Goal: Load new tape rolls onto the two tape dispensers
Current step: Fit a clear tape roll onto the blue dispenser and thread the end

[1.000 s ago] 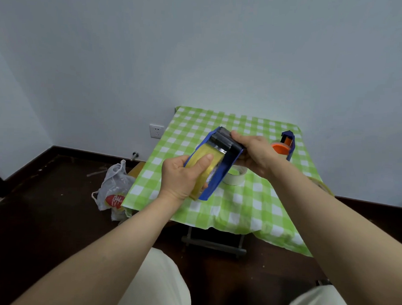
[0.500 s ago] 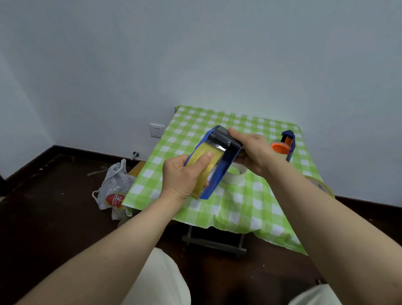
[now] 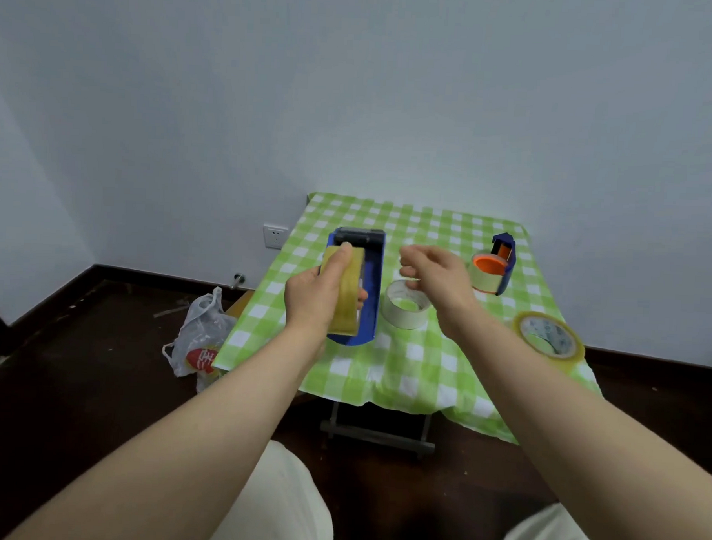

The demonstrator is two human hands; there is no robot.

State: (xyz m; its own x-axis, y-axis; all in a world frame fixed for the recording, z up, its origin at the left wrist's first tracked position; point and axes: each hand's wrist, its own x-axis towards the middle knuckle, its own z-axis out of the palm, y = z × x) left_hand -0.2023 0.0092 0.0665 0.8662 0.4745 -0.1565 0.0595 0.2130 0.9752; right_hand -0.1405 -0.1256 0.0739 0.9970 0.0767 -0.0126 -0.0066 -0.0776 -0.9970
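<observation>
My left hand (image 3: 316,296) grips a yellowish tape roll (image 3: 347,294) seated in the large blue tape dispenser (image 3: 370,278), held above the table's left side, black roller end pointing away from me. My right hand (image 3: 436,273) hovers free to the right of it, fingers loosely curled and holding nothing. A second, smaller blue dispenser (image 3: 504,256) with an orange hub and a pale tape roll stands at the back right of the table.
A small table with a green checked cloth (image 3: 403,365) stands against the wall. On it lie an empty pale tape core (image 3: 405,308) and a clear tape roll (image 3: 549,339) at the right edge. A plastic bag (image 3: 198,336) sits on the dark floor at the left.
My right hand has let go of the large dispenser's front end and drawn back to the right. The left hand has turned the dispenser so it points straight away.
</observation>
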